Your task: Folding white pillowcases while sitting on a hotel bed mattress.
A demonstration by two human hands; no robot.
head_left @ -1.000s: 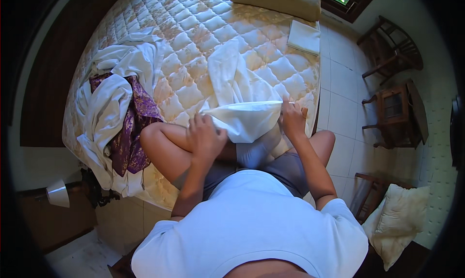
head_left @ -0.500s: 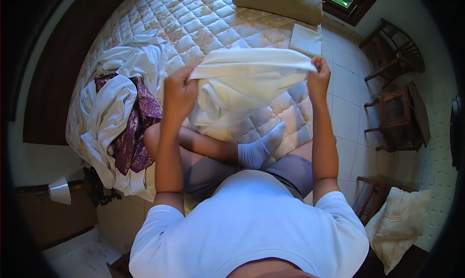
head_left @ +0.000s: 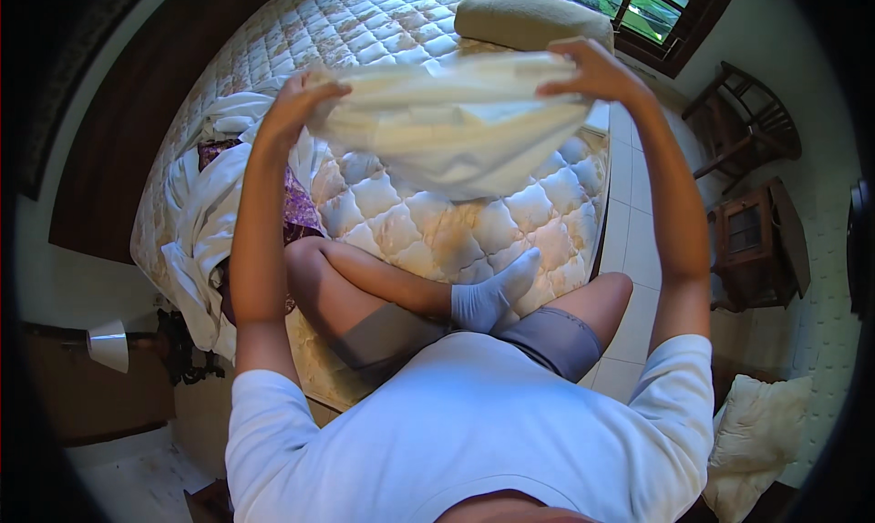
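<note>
Both arms up: my left hand (head_left: 296,104) pinches one end of the cream cloth (head_left: 451,127), my right hand (head_left: 588,72) grips the other, fingers closed on the fabric. The cloth hangs stretched between them, lifted above the quilted mattress (head_left: 437,222), with crumpled white and purple laundry (head_left: 214,213) lying along the mattress's left edge.

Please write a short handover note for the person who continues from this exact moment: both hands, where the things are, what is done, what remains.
Left hand: gripping the left end of the cream cloth.
Right hand: gripping the right end.
Cloth is held up in the air over the quilted mattress, bunched and sagging in the middle.
Done: cloth lifted off the bed.
Left: probably spreading and folding it; a pile of white and purple laundry waits on the person's left.
</note>
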